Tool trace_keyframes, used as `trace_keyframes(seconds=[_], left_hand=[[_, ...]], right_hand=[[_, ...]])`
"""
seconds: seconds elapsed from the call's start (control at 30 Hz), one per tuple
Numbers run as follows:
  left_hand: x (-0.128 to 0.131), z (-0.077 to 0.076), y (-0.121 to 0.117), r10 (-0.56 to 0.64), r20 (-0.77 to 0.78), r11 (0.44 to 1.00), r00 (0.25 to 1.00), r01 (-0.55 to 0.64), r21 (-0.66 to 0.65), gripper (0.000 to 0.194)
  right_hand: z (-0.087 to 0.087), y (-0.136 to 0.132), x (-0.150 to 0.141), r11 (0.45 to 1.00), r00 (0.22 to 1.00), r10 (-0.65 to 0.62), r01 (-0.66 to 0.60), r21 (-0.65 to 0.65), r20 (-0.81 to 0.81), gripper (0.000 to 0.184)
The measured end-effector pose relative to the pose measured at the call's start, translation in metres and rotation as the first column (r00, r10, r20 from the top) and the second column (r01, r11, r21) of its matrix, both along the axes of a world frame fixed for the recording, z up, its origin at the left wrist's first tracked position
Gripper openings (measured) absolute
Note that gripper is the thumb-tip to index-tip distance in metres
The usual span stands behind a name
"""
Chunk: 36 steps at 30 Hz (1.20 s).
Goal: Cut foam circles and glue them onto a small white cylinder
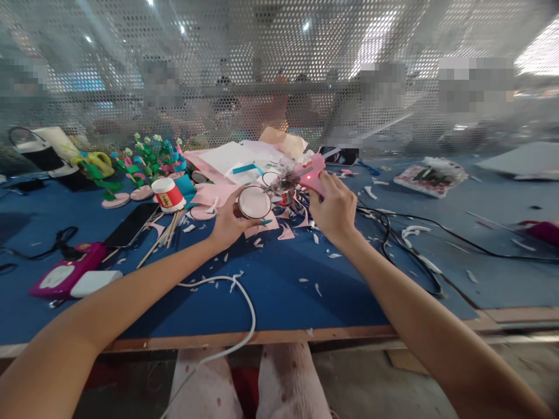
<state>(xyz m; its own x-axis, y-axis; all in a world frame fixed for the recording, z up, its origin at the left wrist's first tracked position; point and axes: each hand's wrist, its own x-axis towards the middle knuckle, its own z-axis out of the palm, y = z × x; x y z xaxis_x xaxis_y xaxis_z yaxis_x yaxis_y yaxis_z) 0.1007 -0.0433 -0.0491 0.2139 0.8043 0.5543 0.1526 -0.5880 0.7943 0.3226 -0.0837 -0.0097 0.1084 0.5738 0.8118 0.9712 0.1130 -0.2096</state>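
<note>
My left hand [231,216] is wrapped around a small round cup [255,202], its pale circular face with a dark rim turned up toward me. A pink hot glue gun [311,173] with a small red light is gripped in my right hand [332,203]. The gun points left, and its dark, smeared nozzle end is close to the cup's upper right rim; whether they touch I cannot tell. Behind both hands lie pink and white paper sheets [227,160]. To the left of the cup stands a red and white paper cup [168,195].
Paper flowers on round bases [116,201], a phone [131,225], thin wooden sticks [171,228] and a purple power strip [72,269] occupy the left. A white cable [252,308] hangs over the front edge; black cables [386,233] run right. A mesh screen [279,110] rises behind.
</note>
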Motion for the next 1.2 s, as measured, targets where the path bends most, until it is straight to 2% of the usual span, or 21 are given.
trace_keyframes(seconds=[0.2, 0.47, 0.77, 1.2], left_hand=[[-0.001, 0.001, 0.001, 0.017, -0.016, 1.000, 1.000, -0.017, 0.019, 0.088], [-0.001, 0.000, 0.004, 0.067, 0.037, 0.997, 0.997, -0.068, 0.046, 0.085], [-0.002, -0.003, 0.010, 0.110, 0.084, 0.994, 0.990, -0.108, -0.022, 0.086], [-0.002, -0.009, 0.015, 0.114, 0.076, 0.993, 0.991, -0.115, 0.002, 0.088]], right_hand=[[0.000, 0.000, 0.000, 1.000, 1.000, -0.014, 0.014, -0.015, -0.017, 0.036], [0.002, -0.001, 0.002, 0.999, 0.999, -0.032, 0.032, 0.001, -0.002, 0.034], [-0.002, 0.001, -0.004, 0.997, 0.998, -0.063, 0.062, 0.055, 0.012, 0.034], [-0.002, 0.000, -0.004, 1.000, 1.000, -0.022, 0.022, -0.008, 0.018, 0.033]])
